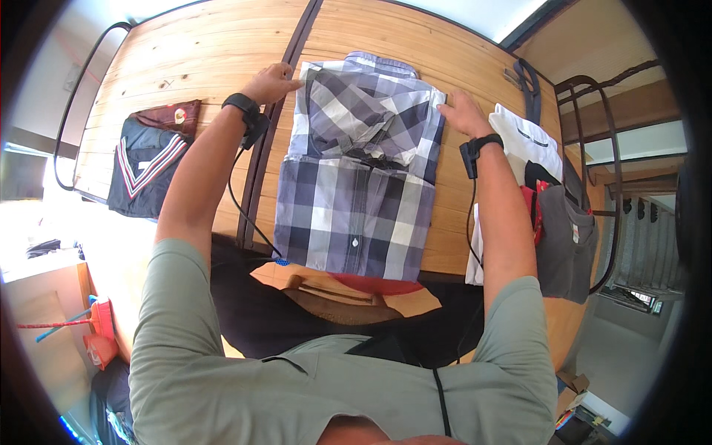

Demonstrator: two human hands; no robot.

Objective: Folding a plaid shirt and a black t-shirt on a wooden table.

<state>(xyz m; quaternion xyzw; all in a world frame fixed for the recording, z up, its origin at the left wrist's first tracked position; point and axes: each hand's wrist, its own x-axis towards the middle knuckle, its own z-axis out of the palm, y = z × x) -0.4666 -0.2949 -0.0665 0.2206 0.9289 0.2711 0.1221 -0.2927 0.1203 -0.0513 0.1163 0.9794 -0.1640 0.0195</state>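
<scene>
Before me on the wooden table lies a checked button-up shirt (356, 217) in purple-grey, dark blue and white. Its collar (384, 64) points to the far side, and the lower half, with a white button, is folded up over the body. My left hand (271, 83) is at its upper left edge, thumb tip touching the cloth. At the upper right edge, my right hand (466, 113) has its thumb against the fabric. Whether either hand pinches the cloth cannot be made out. Both wrists wear black straps with cabled devices.
Folded dark garments (147, 172), one with a striped V-neck, lie at the left. More clothes, including a white garment (528, 139) and a grey garment (567, 239), are piled at the right. A dark strap (527, 83) lies behind them. Metal rails (612, 150) border the table (222, 33).
</scene>
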